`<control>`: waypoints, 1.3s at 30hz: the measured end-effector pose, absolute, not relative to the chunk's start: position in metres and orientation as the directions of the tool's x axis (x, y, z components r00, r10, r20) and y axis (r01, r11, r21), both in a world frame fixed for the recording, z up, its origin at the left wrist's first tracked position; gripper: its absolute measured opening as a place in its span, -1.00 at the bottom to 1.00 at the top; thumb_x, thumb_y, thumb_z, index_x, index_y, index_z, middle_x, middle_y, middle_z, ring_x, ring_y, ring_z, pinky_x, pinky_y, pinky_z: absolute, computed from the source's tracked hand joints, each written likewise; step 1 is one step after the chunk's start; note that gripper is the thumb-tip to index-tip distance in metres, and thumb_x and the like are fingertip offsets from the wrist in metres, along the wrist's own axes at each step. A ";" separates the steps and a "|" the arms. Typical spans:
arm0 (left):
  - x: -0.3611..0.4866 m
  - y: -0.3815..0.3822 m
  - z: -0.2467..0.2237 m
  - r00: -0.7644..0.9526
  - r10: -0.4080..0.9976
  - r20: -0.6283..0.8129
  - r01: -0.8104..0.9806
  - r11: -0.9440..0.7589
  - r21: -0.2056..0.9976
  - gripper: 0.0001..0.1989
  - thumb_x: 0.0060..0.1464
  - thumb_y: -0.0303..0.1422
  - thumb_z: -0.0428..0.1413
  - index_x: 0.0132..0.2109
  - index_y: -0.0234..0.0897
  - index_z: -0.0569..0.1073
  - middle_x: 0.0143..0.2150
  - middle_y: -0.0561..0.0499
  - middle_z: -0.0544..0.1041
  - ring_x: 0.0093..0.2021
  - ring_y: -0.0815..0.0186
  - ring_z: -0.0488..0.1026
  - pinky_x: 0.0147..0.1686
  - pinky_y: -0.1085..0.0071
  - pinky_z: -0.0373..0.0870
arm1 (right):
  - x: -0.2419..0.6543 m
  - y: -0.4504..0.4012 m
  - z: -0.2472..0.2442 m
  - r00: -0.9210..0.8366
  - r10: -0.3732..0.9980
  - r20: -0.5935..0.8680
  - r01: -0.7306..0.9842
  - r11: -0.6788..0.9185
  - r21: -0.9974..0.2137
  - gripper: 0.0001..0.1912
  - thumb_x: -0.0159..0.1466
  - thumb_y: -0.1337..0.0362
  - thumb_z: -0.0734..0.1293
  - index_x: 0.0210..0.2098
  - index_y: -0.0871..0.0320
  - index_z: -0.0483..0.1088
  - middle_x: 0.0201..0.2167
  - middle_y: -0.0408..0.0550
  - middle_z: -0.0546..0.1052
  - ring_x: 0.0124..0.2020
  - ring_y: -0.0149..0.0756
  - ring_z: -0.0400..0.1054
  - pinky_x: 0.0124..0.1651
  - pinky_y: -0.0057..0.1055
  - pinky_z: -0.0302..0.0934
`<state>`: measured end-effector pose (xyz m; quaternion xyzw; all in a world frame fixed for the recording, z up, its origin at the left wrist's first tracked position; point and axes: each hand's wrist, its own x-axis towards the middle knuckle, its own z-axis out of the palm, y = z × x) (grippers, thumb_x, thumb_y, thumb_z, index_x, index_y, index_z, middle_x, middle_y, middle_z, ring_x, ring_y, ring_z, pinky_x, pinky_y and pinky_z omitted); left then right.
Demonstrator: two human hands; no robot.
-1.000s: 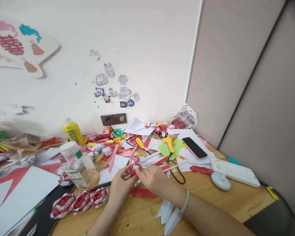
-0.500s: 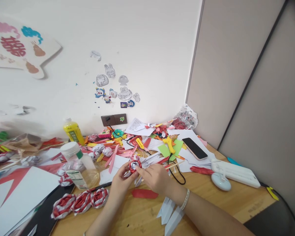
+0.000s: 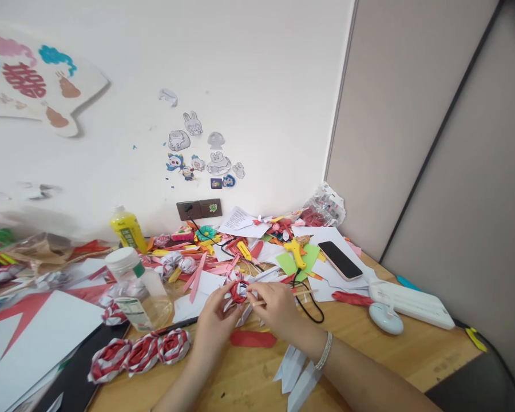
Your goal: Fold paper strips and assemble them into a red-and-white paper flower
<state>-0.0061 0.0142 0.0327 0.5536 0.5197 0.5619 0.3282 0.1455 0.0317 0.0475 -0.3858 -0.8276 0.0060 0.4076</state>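
Note:
A small red-and-white folded-paper rosette (image 3: 239,292) is gripped between the thumb and fingers of my left hand (image 3: 216,313). My right hand (image 3: 278,306) is closed round a thin wooden stick (image 3: 308,292), whose far end sticks out to the right past the knuckles. The fingertips of that hand are at the rosette's right edge; whether they touch it I cannot tell. Below the hands lies a red paper strip (image 3: 253,339) on the wooden table (image 3: 240,380). Folded white paper strips (image 3: 298,375) lie beside my right wrist.
Three larger red-and-white rosettes (image 3: 140,353) lie at left. Behind them stand a clear jar (image 3: 139,292) and a yellow bottle (image 3: 129,229). Paper scraps crowd the back around a yellow glue gun (image 3: 296,252). At right are a phone (image 3: 340,259) and a power strip (image 3: 416,303).
My right fingertips have drawn back from the rosette's middle to its right edge. The rosette has tilted a little in my left hand. The stick has shifted slightly with my right hand.

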 end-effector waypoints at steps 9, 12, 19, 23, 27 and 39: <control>-0.008 0.013 0.026 -0.129 0.888 0.441 0.429 -0.351 0.832 -0.62 -0.13 -0.38 0.10 -0.08 -0.17 0.43 -0.21 -0.03 0.45 -0.22 0.24 0.44 -0.26 0.33 0.42 | 0.146 0.031 0.058 -0.374 0.763 0.527 0.620 0.628 -0.469 -0.90 0.16 0.35 0.24 -0.39 0.14 0.40 -0.60 -0.21 0.44 -0.58 -0.46 0.25 -0.50 -0.56 -0.03; -0.007 0.011 0.029 -0.106 0.882 0.459 0.525 -0.342 0.779 -0.63 -0.12 -0.40 0.07 -0.07 -0.20 0.43 -0.24 -0.03 0.44 -0.26 0.24 0.42 -0.29 0.33 0.40 | 0.144 0.032 0.055 -0.351 0.795 0.494 0.634 0.590 -0.500 -0.91 0.16 0.35 0.24 -0.40 0.14 0.39 -0.59 -0.22 0.44 -0.57 -0.47 0.26 -0.50 -0.57 -0.03; -0.004 0.007 0.032 -0.115 0.873 0.474 0.632 -0.304 0.713 -0.64 -0.10 -0.40 0.03 -0.08 -0.25 0.41 -0.16 -0.08 0.42 -0.20 0.18 0.40 -0.28 0.30 0.37 | 0.139 0.031 0.048 -0.303 0.810 0.502 0.708 0.544 -0.451 -0.91 0.14 0.35 0.24 -0.42 0.16 0.38 -0.53 -0.15 0.48 -0.52 -0.41 0.30 -0.45 -0.53 -0.01; -0.006 0.008 0.031 -0.112 0.864 0.490 0.637 -0.316 0.703 -0.66 -0.11 -0.40 0.03 -0.10 -0.24 0.41 -0.19 -0.07 0.43 -0.20 0.18 0.41 -0.28 0.31 0.36 | 0.145 0.032 0.058 -0.373 0.841 0.393 0.609 0.541 -0.580 -0.90 0.12 0.37 0.25 -0.40 0.12 0.41 -0.61 -0.23 0.41 -0.58 -0.48 0.22 -0.52 -0.58 -0.05; -0.007 0.009 0.030 -0.108 0.858 0.503 0.640 -0.327 0.696 -0.66 -0.11 -0.39 0.04 -0.11 -0.22 0.41 -0.19 -0.06 0.44 -0.21 0.18 0.40 -0.28 0.28 0.37 | 0.153 0.038 0.064 -0.488 0.812 0.320 0.491 0.559 -0.668 -0.90 0.13 0.36 0.25 -0.39 0.12 0.42 -0.59 -0.24 0.39 -0.57 -0.49 0.20 -0.54 -0.61 -0.05; -0.007 0.009 0.024 -0.091 0.858 0.506 0.659 -0.329 0.676 -0.65 -0.07 -0.38 0.04 -0.07 -0.24 0.40 -0.13 -0.09 0.41 -0.14 0.17 0.39 -0.19 0.23 0.36 | 0.148 0.035 0.059 -0.392 0.820 0.418 0.629 0.570 -0.528 -0.86 0.09 0.44 0.22 -0.47 0.16 0.40 -0.55 -0.17 0.47 -0.53 -0.43 0.25 -0.45 -0.54 -0.04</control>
